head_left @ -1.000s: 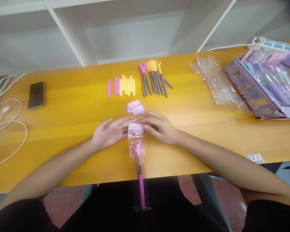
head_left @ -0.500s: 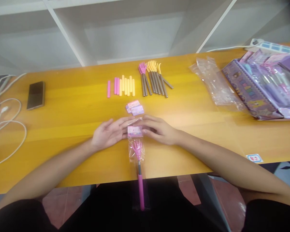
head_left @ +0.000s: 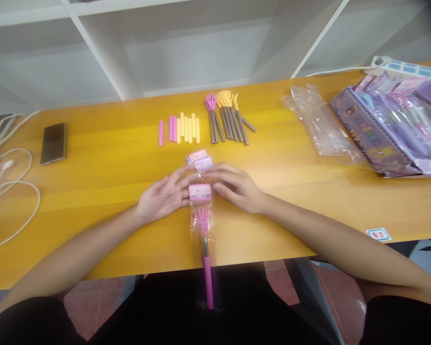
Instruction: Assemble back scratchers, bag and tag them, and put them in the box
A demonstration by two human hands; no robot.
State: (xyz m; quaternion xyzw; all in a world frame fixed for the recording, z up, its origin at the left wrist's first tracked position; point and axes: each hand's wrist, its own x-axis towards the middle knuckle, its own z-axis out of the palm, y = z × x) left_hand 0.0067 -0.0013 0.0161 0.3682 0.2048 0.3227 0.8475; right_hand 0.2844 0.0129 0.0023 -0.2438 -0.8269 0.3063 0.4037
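A pink back scratcher (head_left: 208, 282) lies in a clear bag at the table's front edge, its handle sticking out over the edge. A pink and purple card (head_left: 200, 192) sits at the bag's top. My left hand (head_left: 165, 195) lies palm up, fingers spread, touching the card's left side. From the right, my right hand (head_left: 237, 187) reaches to the bag's top with fingers bent and apart. Whether any fingertip grips the thin film is too small to tell. Just beyond the fingertips is a small pile of cards (head_left: 203, 164).
Pink and yellow tubes (head_left: 184, 127) and metal rods with claw heads (head_left: 233, 122) lie farther back. Clear bags (head_left: 318, 120) and a purple box (head_left: 375, 136) are at the right. A phone (head_left: 53, 143) and white cables (head_left: 32, 184) are at the left.
The bag and its card have shifted slightly up and left. The left fingers have spread and moved up towards the card pile, and the right fingers have straightened a little.
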